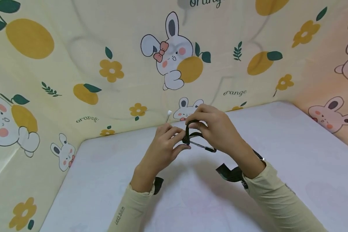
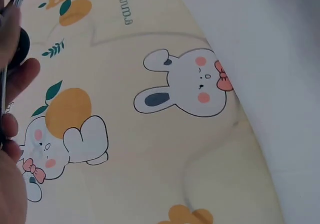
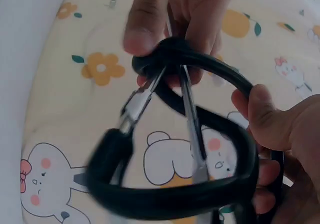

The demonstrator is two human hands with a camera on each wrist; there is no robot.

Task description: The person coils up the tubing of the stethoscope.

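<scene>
Both hands hold a stethoscope [image 1: 201, 145] up above the table, with black tubing and thin metal ear tubes. My left hand [image 1: 163, 148] pinches it between thumb and fingers where a turn of tubing [image 3: 165, 53] wraps round the metal tubes. A white ear tip [image 1: 169, 112] sticks up beyond the left fingers. My right hand [image 1: 218, 129] grips a raised loop of the tubing between thumb and fingers. In the right wrist view a wide black bend [image 3: 170, 201] hangs nearest the camera. Only the edge of the left hand [image 2: 12, 179] shows in the left wrist view.
A pale table surface [image 1: 191, 206] lies under the hands. Behind it stands a cloth backdrop [image 1: 127, 42] printed with rabbits, oranges and flowers. A black strap [image 1: 230, 174] dangles from the right wrist, and a dark band [image 1: 158, 186] shows at the left cuff.
</scene>
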